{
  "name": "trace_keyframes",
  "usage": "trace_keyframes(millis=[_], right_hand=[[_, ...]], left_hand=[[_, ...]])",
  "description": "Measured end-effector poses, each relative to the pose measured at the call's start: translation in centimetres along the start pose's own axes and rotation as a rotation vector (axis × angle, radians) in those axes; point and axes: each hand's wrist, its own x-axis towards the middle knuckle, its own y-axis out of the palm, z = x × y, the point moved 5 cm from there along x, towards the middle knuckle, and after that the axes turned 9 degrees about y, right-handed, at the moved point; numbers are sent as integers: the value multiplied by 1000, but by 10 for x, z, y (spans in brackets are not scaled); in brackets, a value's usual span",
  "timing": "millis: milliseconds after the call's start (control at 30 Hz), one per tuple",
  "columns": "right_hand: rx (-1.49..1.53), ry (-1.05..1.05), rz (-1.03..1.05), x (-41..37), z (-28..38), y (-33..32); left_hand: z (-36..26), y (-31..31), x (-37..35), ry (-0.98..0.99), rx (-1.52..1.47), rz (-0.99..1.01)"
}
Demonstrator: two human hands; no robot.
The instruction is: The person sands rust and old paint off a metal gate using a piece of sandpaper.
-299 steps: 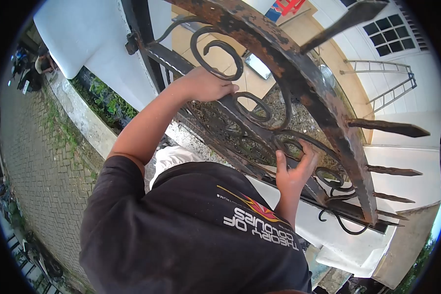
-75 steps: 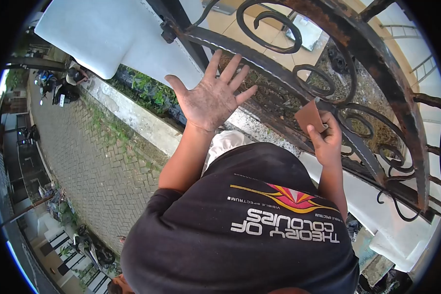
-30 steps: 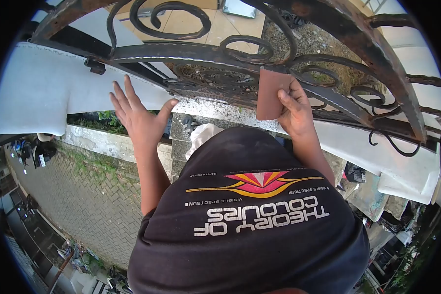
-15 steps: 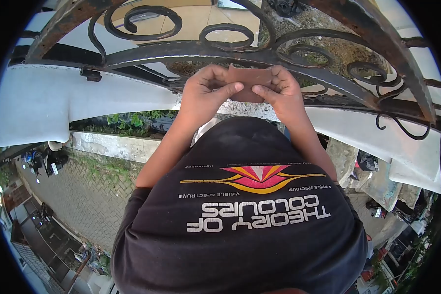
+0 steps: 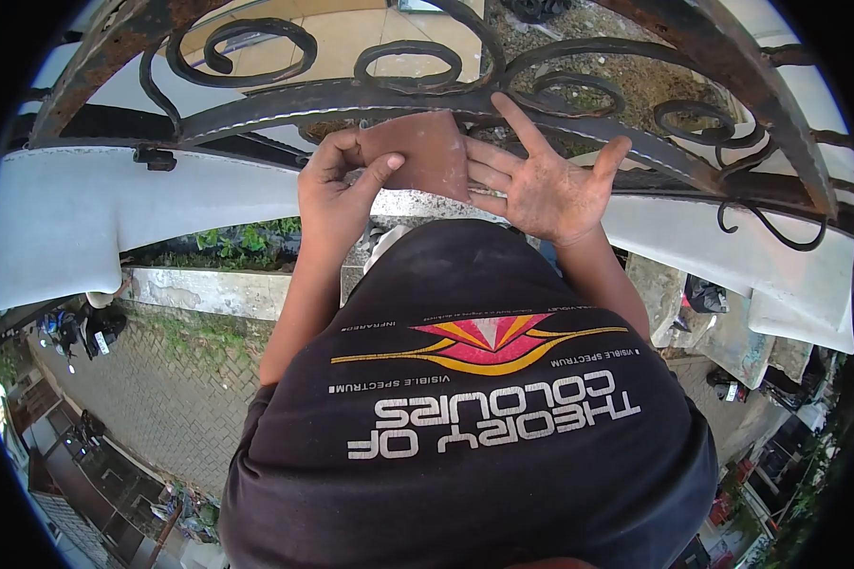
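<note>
Pinching the sandpaper sheet by its nine o'clock edge, the left hand has its thumb on the near face and its fingers curled behind, closed firmly on the paper. The right hand lies at three o'clock of the sheet with its palm up and its fingers spread, gripping nothing. Its lower fingertips only brush the sheet's edge.

Half a second ago both hands held the sheet between them with thumbs pressed on it. Now the right has let go, so the left alone carries it. The paper also shows a broader face than before. This looks like a moment of re-gripping or opening out the sheet, not of rubbing metal.

The sheet is reddish-brown, roughly rectangular, matte and gently bowed, held in the air just in front of the gate, apparently clear of it. At twelve o'clock, the gate's black iron bars and scrolls show rust in patches. A white panel runs off at nine o'clock, with plants below it. Brick paving lies at seven o'clock, and the person's dark shirt fills six o'clock.
</note>
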Motion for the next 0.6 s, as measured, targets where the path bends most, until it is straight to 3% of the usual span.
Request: trace_keyframes(millis=[67, 233, 400, 600], right_hand=[[-2, 4, -41, -3, 0, -1], [-635, 0, -176, -40, 24, -11], [-437, -205, -115, -72, 47, -5], [-456, -215, -76, -63, 49, 4]], left_hand=[[1, -7, -1, 15, 95, 2], [-20, -52, 1, 333, 378, -139], [-17, -108, -7, 271, 318, -337], [-15, -117, -10, 290, 235, -396]])
